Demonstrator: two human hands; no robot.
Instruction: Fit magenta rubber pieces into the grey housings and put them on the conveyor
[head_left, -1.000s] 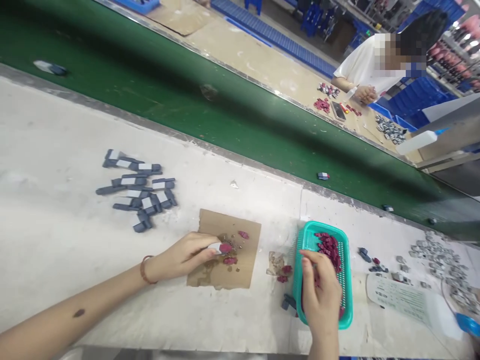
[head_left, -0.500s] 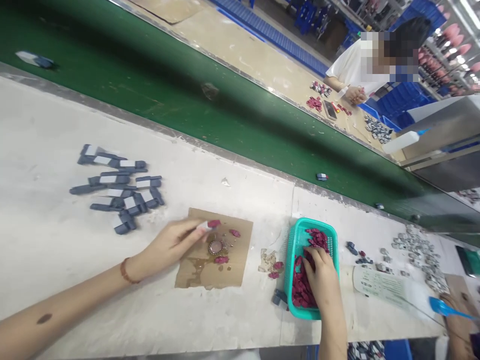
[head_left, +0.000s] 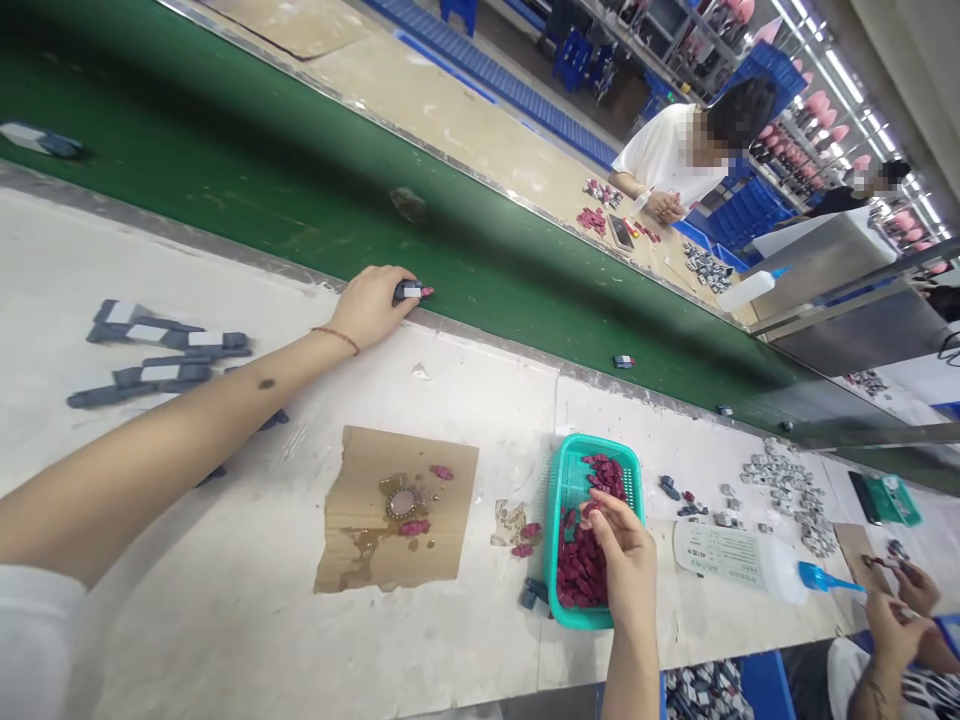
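Observation:
My left hand [head_left: 373, 308] is at the near edge of the green belt [head_left: 300, 215], its fingers closed on a dark grey piece [head_left: 409, 291] with a white patch and a red tip. My right hand [head_left: 626, 550] is over the teal basket [head_left: 556, 575] of dark red pieces, with thumb and fingers pinching a small red piece [head_left: 590, 510]. Between the hands lies a brown cardboard sheet [head_left: 450, 540] with wet stains, a round beaded dish [head_left: 405, 503] and two red pieces [head_left: 442, 472].
Grey pieces [head_left: 169, 372] lie at the left, partly behind my left arm. A white bottle [head_left: 724, 558] with a blue nozzle lies right of the basket, near pale pieces [head_left: 787, 485]. A co-worker's hands [head_left: 900, 610] are at the far right; another person [head_left: 667, 150] sits across the belt.
My left hand has moved from above the cardboard up to the belt edge, holding the grey piece. My right hand has lifted slightly from the pile with a red piece. The camera view has shifted.

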